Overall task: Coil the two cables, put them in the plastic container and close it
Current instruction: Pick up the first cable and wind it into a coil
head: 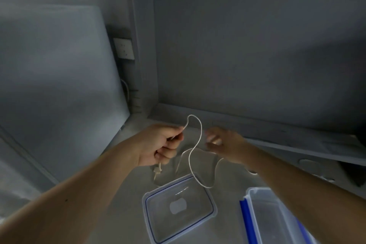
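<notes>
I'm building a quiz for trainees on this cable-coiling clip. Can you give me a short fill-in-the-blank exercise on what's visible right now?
1. The white cable is pinched in the ____ hand.
2. The right hand is ____, fingers spread beside the cable.
3. The lid lies flat on the counter, ____ the container.
4. The container holds ____ cables.

Missing words: left; open; off; no

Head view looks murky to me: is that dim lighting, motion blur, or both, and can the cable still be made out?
Head view: dim and grey overall; the right hand is motion-blurred, the left hand sharper; the white cable stands out clearly; straight edges bow from the wide-angle lens.
</notes>
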